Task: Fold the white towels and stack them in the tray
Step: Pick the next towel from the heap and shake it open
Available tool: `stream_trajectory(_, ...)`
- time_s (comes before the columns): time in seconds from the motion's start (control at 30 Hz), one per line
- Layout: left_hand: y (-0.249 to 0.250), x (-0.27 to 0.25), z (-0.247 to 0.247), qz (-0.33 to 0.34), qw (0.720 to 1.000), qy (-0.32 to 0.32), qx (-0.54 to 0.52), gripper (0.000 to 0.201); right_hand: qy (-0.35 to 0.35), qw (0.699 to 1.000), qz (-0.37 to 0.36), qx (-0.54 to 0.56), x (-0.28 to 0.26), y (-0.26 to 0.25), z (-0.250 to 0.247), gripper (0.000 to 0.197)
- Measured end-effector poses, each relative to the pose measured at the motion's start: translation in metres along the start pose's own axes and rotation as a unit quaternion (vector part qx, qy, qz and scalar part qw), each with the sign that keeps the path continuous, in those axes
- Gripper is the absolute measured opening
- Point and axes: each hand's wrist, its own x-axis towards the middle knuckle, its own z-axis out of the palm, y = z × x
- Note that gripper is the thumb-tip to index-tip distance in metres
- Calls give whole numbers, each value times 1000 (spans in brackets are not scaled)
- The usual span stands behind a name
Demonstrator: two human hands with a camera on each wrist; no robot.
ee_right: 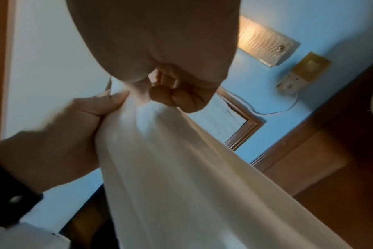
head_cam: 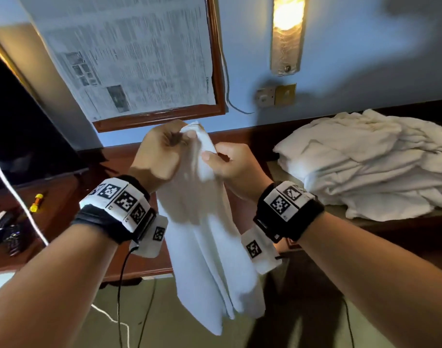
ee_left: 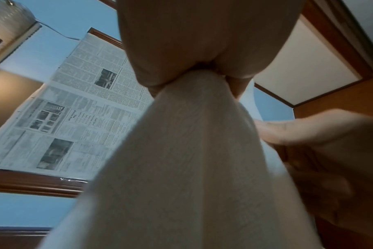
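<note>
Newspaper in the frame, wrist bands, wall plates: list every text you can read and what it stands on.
"Call Us" – a small heading on the newspaper, left wrist view.
A masthead beside it starts with "The"; the rest is too blurred to read.
Newspaper body text: too small to read in any view.
Wrist bands: black-and-white square marker codes only, no words.
Wall socket and brass plate: no legible marking.
White towel: no label visible.

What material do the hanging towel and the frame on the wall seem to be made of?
Towel: soft woven cloth, probably cotton, matte; it drapes in folds and the left wrist view shows fine texture. Frame: apparently varnished wood, reddish-brown with a slight sheen.
</note>
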Motion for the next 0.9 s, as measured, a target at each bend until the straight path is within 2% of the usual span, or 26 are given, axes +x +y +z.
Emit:
stream_trajectory(0.07, -4, 0, -13, 9, 1000, 11, 18, 40, -17, 999, 18, -34, -16, 9, 6, 45)
stream_trajectory(0.17, -12, -1, -36, 8, 1000, 27, 10, 34, -67, 989, 126, -42, -59, 52, 10, 41)
stream_trajectory(0.23, -18, -4, -55, 12, 999, 40, 13, 29, -64, 978, 177, -92, -93, 85, 3, 46)
stream_trajectory(0.3, -26, -7, -72, 20, 998, 58, 14, 33, -63, 965, 216, -138, -127, 110, -9, 46)
stream_trajectory(0.37, -29, -12, -77, 13, 996, 81, 25, 35, -81, 941, 289, -155, -165, 128, -21, 39)
stream_trajectory(0.43, -30, -13, -82, -11, 979, 186, 88, 35, -116, 902, 367, -194, -199, 143, -34, 29)
stream_trajectory(0.47, -31, -15, -85, -10, 973, 214, 89, 36, -125, 879, 403, -221, -215, 150, -40, 27)
stream_trajectory(0.57, -38, -22, -103, -5, 997, 76, 13, 51, -112, 801, 509, -294, -259, 167, -59, 28)
stream_trajectory(0.67, -54, -27, -103, -5, 998, 54, 10, 31, -143, 738, 572, -330, -280, 165, -61, 17)
stream_trajectory(0.7, -55, -30, -97, -4, 999, 47, 10, 27, -166, 731, 573, -333, -279, 162, -57, 10)
stream_trajectory(0.73, -57, -33, -89, -6, 999, 41, 9, 30, -174, 740, 558, -332, -273, 160, -51, 17)
stream_trajectory(0.77, -57, -36, -81, -7, 1000, 28, 5, 32, -168, 766, 530, -322, -262, 157, -45, 30)
stream_trajectory(0.8, -55, -40, -72, -7, 1000, 9, 4, 32, -147, 802, 493, -302, -245, 148, -37, 39)
stream_trajectory(0.9, -46, -47, -38, 7, 997, -58, 42, 29, -59, 926, 325, -182, -177, 99, -17, 41)
